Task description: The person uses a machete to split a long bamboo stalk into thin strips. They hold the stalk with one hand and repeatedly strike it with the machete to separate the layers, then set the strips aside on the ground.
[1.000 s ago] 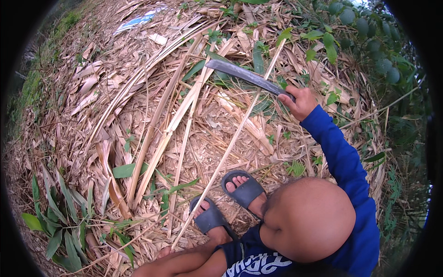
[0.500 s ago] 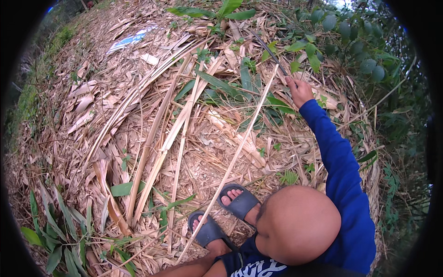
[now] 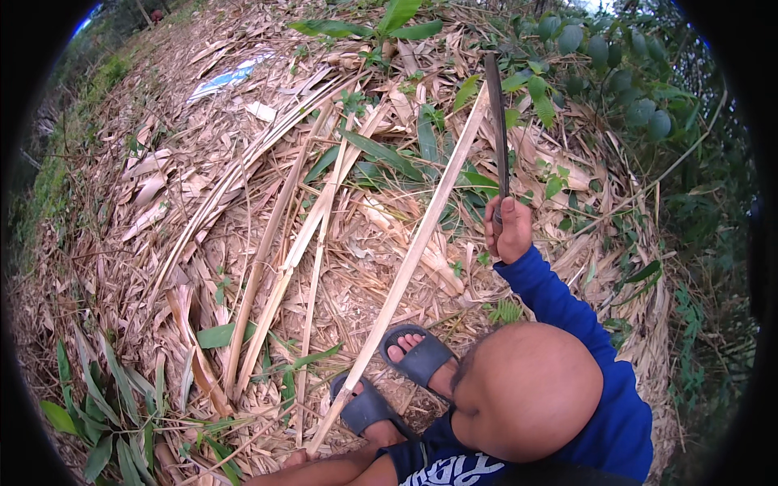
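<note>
A long, pale split bamboo strip (image 3: 415,247) slants from the lower edge up toward the upper right, passing over one of my sandals. My left hand (image 3: 298,458), only partly visible beside my bent leg, is closed around the strip's lower end. In my right hand (image 3: 509,229) is a machete (image 3: 500,134), gripped by its handle with the dark blade pointing upward. The blade stands just right of the strip's upper end, apparently without touching it. A blue sleeve covers my right arm.
Dry sheaths and shavings litter the ground (image 3: 340,259). Several split lengths (image 3: 300,251) lie left of the strip. My feet in grey sandals (image 3: 417,356) stand near the bottom. Green shrubs (image 3: 640,89) border the right, and a blue-and-white sheet (image 3: 227,78) lies far left.
My right hand has drawn back toward me, bringing the machete from a slant to nearly upright. The strip has turned to show a broader face, and left-hand fingers now show at its lower end.
</note>
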Tool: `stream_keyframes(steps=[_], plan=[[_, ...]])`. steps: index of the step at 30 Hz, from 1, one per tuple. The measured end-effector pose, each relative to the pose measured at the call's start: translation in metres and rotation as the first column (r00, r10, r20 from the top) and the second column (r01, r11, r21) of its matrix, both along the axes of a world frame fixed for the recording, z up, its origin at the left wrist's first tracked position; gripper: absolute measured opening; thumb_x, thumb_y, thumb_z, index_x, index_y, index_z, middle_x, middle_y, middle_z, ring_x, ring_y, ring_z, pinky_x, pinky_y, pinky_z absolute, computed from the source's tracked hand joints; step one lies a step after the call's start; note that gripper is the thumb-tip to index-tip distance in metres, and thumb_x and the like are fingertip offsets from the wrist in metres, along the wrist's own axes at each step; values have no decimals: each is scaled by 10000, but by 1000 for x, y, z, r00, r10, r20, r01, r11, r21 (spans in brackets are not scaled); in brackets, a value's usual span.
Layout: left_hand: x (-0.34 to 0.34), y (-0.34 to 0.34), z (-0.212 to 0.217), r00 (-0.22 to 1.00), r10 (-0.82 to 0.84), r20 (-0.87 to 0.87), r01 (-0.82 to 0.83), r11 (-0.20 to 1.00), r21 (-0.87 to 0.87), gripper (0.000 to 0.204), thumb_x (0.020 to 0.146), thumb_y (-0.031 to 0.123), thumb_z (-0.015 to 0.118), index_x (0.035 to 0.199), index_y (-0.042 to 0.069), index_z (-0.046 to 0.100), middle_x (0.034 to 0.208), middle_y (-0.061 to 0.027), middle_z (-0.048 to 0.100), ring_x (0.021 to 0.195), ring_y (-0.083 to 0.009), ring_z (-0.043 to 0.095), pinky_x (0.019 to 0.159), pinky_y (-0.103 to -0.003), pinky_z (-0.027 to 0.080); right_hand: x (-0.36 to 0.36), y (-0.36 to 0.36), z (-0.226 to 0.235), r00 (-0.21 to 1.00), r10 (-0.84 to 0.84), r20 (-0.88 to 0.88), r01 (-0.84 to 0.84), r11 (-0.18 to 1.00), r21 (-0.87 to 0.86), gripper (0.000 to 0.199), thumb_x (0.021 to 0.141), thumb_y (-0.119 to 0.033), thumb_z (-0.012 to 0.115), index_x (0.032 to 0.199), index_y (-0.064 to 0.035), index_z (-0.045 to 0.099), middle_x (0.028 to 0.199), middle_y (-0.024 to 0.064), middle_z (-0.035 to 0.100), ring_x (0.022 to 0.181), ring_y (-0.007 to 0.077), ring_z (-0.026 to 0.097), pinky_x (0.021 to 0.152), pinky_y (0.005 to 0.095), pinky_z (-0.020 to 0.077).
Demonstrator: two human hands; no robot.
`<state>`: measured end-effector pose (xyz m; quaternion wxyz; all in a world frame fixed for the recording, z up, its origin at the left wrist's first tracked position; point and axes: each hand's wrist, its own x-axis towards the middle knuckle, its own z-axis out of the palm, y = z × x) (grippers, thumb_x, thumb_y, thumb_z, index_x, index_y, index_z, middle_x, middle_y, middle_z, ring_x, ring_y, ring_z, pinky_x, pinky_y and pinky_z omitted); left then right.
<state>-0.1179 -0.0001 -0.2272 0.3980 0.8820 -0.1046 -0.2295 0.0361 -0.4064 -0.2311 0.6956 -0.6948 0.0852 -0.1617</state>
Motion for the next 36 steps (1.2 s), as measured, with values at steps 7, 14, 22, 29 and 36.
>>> stream_keyframes(steps=[7,14,22,29,36], plan=[[-6,37,-6,983,181,20,-181,983,-26,411,956,162,585,1322,-18,536,876,-69,640,795,-93,570,705,-247,458,-23,50,22,986,152,63,-47,626,-778,454,890,-499,636,752,-69,599,573,94,542,470,252,553,444,374,409],[34,21,-17,954,300,-23,-299,938,-175,424,961,174,586,1330,-28,527,827,-66,642,750,-87,567,673,-253,461,-39,108,3,920,369,-135,-273,353,-895,495,818,-572,675,723,-92,594,641,67,617,569,273,638,477,395,465],[75,-19,-32,947,254,-195,-316,839,-443,411,987,163,550,1339,-48,519,1071,-83,646,771,-56,511,691,-218,436,-31,147,-8,912,396,-106,-292,446,-846,471,810,-537,700,718,-92,572,608,75,585,550,276,621,472,388,448],[73,-32,-34,959,270,-83,-280,875,-395,353,969,138,565,1291,-8,580,858,-120,637,783,-150,595,730,-298,469,-34,143,-13,916,392,-90,-264,418,-869,487,800,-560,693,732,-89,586,611,84,597,548,281,626,473,399,452],[78,-45,-5,925,360,124,-322,914,-248,191,903,103,642,1018,-48,666,821,-177,641,698,-271,632,652,-339,477,-38,148,-22,891,444,-100,-300,407,-863,518,792,-595,673,725,-90,580,619,77,609,547,281,631,465,415,434]])
